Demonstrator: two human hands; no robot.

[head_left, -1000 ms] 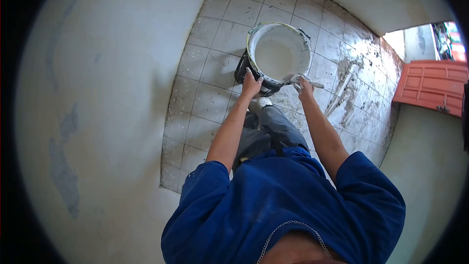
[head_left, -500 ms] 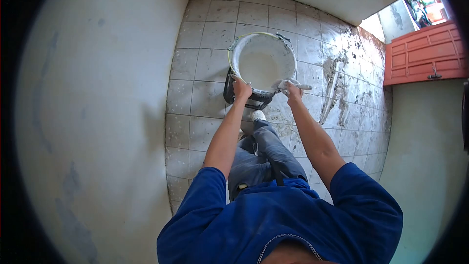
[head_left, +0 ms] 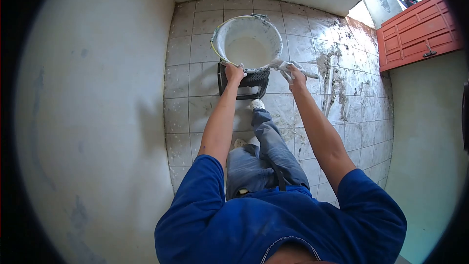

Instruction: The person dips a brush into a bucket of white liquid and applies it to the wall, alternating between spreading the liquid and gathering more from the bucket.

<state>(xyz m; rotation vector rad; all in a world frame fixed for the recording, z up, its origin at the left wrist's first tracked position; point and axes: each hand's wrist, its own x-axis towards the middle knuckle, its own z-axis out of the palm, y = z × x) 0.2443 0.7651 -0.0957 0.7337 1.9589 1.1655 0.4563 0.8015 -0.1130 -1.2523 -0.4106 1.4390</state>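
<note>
A large white bucket (head_left: 249,28) with a smeared rim holds a pale, milky liquid (head_left: 248,51). It stands on a low black plastic stool (head_left: 254,81). My left hand (head_left: 234,72) is closed on the near left of the bucket's rim, close to its thin yellow-green handle (head_left: 214,49). In my right hand (head_left: 296,74), closed as well, is a white-smeared hand tool (head_left: 278,64). One end reaches the near right of the rim and the other sticks out to the right. Its exact kind is hard to make out.
Grey floor tiles (head_left: 177,107) carry white splashes and dark dirt. A long pale strip (head_left: 330,76) lies on the right. Pale walls stand left (head_left: 97,107) and ahead. A red panelled door (head_left: 415,32) is at the upper right. My shoe (head_left: 257,104) is just in front of the stool.
The view has shifted, so bucket and stool appear higher and further left. My right hand has moved slightly away from the bucket with the tool. My left hand stays at the rim.
</note>
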